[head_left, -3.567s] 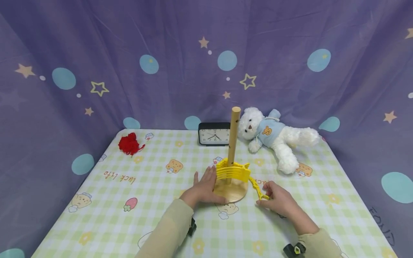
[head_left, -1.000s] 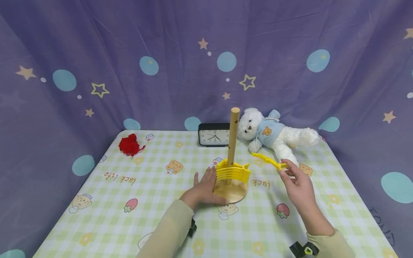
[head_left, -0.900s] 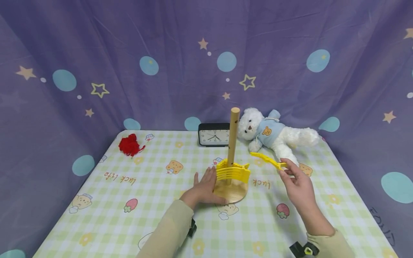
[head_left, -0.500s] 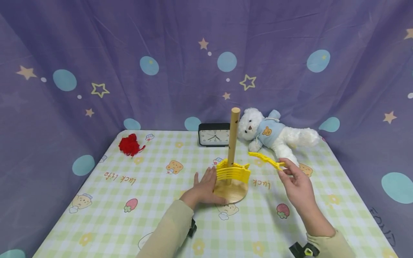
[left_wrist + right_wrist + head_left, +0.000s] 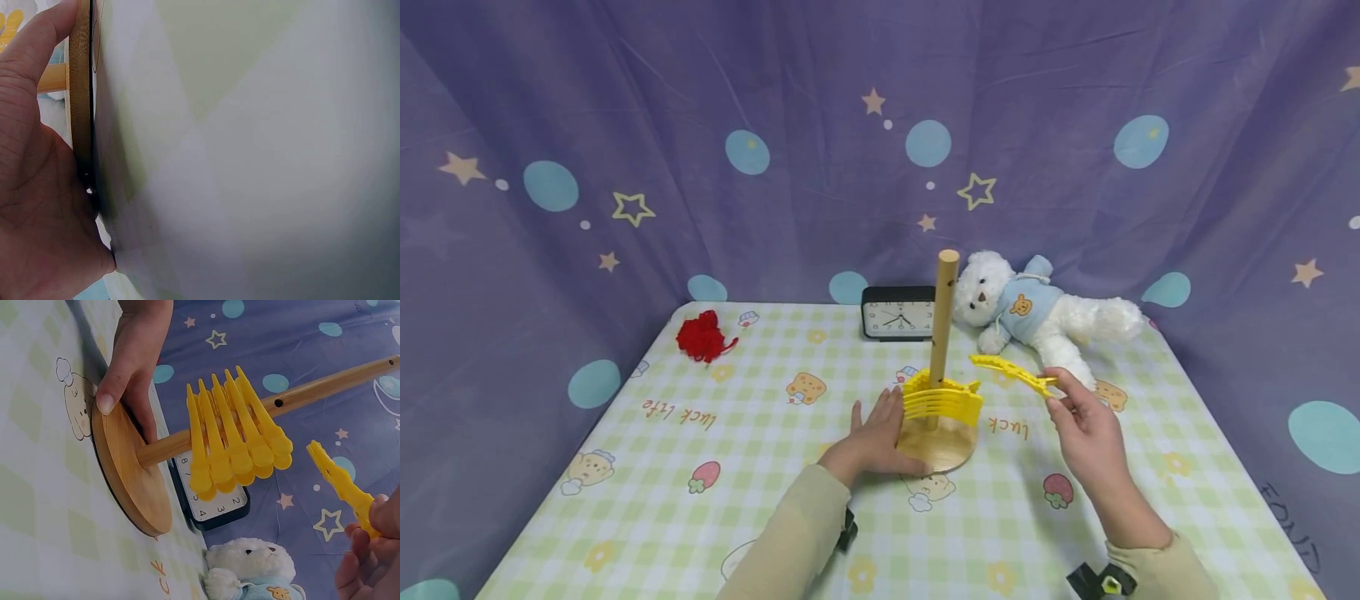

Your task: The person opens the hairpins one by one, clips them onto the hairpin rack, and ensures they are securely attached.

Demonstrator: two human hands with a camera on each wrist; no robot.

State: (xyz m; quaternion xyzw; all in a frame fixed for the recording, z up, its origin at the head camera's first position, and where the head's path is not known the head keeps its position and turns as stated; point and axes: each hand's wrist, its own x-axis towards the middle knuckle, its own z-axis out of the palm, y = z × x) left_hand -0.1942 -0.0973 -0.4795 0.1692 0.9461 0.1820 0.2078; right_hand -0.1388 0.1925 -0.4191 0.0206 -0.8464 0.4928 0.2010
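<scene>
A wooden stand has a round base [image 5: 951, 450] and an upright post [image 5: 942, 325] with small holes. Several yellow hair clips [image 5: 234, 437] sit side by side low on the post, their tapered ends pointing one way. My left hand [image 5: 876, 437] rests at the left of the base, fingers straight, thumb on its front edge; the left wrist view shows the thumb against the rim. In my right hand [image 5: 1090, 425], thumb and fingers pinch one end of another yellow hair clip [image 5: 1011, 369]. It is held in the air, right of the post, its free end toward the post and apart from it.
Behind the stand is a black alarm clock [image 5: 895, 315], partly hidden by the post. A white teddy bear [image 5: 1067, 325] in a blue top lies at the back right. Red yarn [image 5: 703, 336] lies at the back left. A checked cloth [image 5: 737, 458] covers the table; purple curtains surround it.
My right hand has lifted the hair clip away from beside the base, up and to the right, then brought it slightly left toward the post. My left hand and the stand have stayed put.
</scene>
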